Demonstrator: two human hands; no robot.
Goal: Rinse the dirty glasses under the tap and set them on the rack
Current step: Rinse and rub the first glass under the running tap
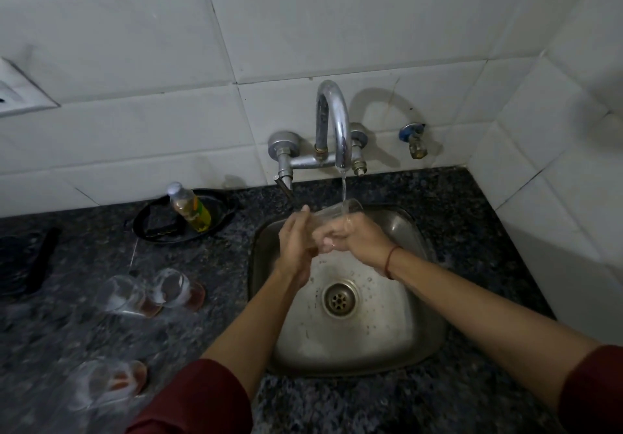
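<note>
While both hands point(317, 238) tilt a glass point(332, 219) under the tap point(332, 123), 3 glasses point(151, 290) crowd the counter point(438, 400).

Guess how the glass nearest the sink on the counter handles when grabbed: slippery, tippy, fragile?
The glass nearest the sink looks clear, smooth and thin-walled, so probably rigid, fragile and somewhat slick, more so in wet hands like the left hand. It holds brown dregs, so it may spill if tilted. It stands close beside another glass, so a careless grab could knock the two together.
</note>
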